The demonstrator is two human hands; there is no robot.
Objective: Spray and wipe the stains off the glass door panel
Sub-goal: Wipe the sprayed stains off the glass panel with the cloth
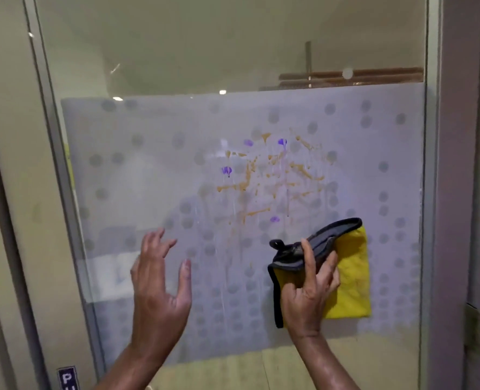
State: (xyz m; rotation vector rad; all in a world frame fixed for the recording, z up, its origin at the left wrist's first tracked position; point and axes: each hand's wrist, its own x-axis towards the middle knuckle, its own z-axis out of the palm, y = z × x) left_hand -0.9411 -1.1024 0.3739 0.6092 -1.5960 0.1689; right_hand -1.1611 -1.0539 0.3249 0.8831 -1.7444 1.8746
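Observation:
The glass door panel [137,175] fills the view, with a frosted dotted band across its middle. Orange-brown streaks and splatters [264,175] and a few purple blobs [282,142] sit at the centre of the band, with wet drip lines running down below them. My right hand [307,291] grips a folded yellow cloth with a grey side and black edging [351,277], held against the glass below and right of the stains. My left hand [160,280] is raised in front of the glass at lower left, fingers spread and holding nothing. No spray bottle is visible.
A pale door frame [14,220] runs down the left side, with a small dark label [68,378] at its foot. A grey frame post [455,192] stands on the right, with a metal fitting [473,330] low on it. Wooden shelving [351,77] shows through the clear upper glass.

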